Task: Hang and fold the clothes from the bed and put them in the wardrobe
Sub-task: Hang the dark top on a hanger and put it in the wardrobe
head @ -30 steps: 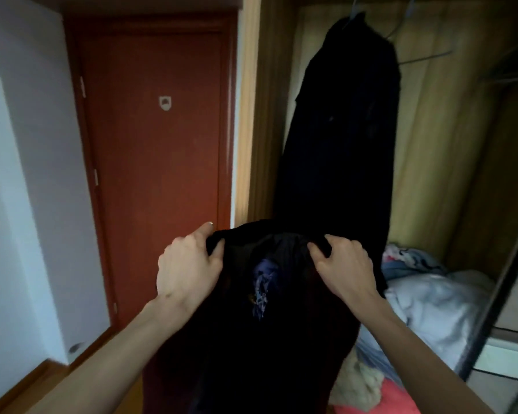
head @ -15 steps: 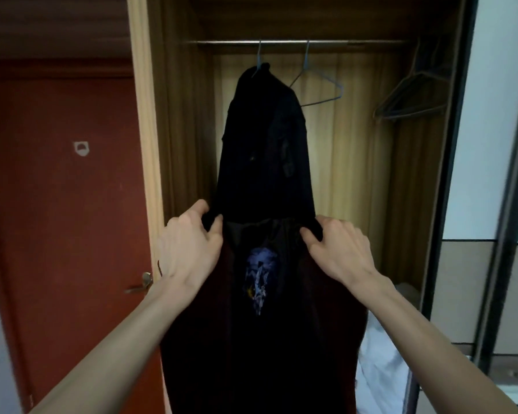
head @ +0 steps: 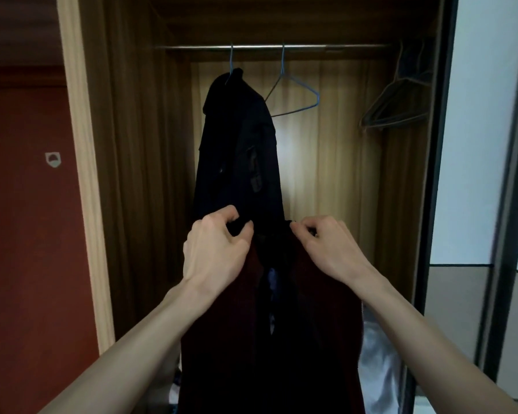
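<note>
Dark maroon garment (head: 311, 339), soft cloth with a small pale blue patch near its centre fold: held up by its top edge in front of the open wooden wardrobe (head: 126, 174), hanging straight down between both forearms and out of view at the bottom.

Head view. The left hand (head: 214, 252) has its fingers curled over the top left corner of the garment, thumb pressed against the fabric. The right hand (head: 331, 245) pinches the top right corner between thumb and bent fingers. Both hands sit close together, level with each other.

Directly behind the held garment, a black jacket (head: 240, 150) hangs on a blue wire hanger (head: 231, 59) from the metal wardrobe rail (head: 341, 46). The lower hem of the jacket is hidden by the hands and the maroon cloth; whether the two garments touch cannot be told.

Just to the right of the jacket, an empty blue wire hanger (head: 296, 97) hangs on the same rail. Further right, a cluster of grey wire hangers (head: 395, 112) hangs near the wardrobe's right side.

Pale crumpled fabric (head: 377, 369) lies low in the wardrobe, right of the held garment.

A red-brown door (head: 27, 234) bearing a small white badge (head: 53, 159) stands left of the wardrobe frame. A dark sliding-door frame (head: 437, 174) borders the right.
</note>
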### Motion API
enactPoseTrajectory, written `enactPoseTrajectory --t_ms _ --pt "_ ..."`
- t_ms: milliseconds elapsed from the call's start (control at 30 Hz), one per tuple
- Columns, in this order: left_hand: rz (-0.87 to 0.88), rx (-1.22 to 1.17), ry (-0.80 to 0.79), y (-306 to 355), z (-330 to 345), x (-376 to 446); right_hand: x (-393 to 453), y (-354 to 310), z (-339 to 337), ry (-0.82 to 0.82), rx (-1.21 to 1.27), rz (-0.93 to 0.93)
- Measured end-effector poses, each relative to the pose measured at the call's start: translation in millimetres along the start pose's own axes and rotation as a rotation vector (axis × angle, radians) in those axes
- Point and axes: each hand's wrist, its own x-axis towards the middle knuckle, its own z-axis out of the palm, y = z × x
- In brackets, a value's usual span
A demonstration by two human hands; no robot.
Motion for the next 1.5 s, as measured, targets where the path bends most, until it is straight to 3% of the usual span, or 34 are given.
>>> enactPoseTrajectory --t_ms 267,433,700,933,1200,1367,1500 --pt "0.022 -0.097 0.042 -8.7 12.3 53.7 32.6 34.4 -17.2 0.166 -0.147 0.050" --pt "0.036 -0.167 0.097 -4.1 0.1 93.8 62.1 40.1 -32.7 0.149 -0.382 0.045" --pt "0.086 0.042 0.101 21.0 21.7 132.5 146.1 15.3 -54.3 0.406 -0.325 -0.052" --pt "0.111 0.096 0.047 18.0 30.2 178.3 236.6 -23.8 -82.0 0.505 -0.544 -0.154" --pt "0.185 0.149 -0.022 19.9 32.1 215.4 318.3 -54.9 -101.0 0.341 -0.777 -0.052" --pt "0.237 0.146 -0.013 23.9 24.9 227.9 348.0 -52.9 -82.1 0.305 -0.699 0.072" --pt "0.262 0.156 -0.025 23.5 20.6 232.6 364.3 -44.9 -68.1 0.344 -0.492 0.137"
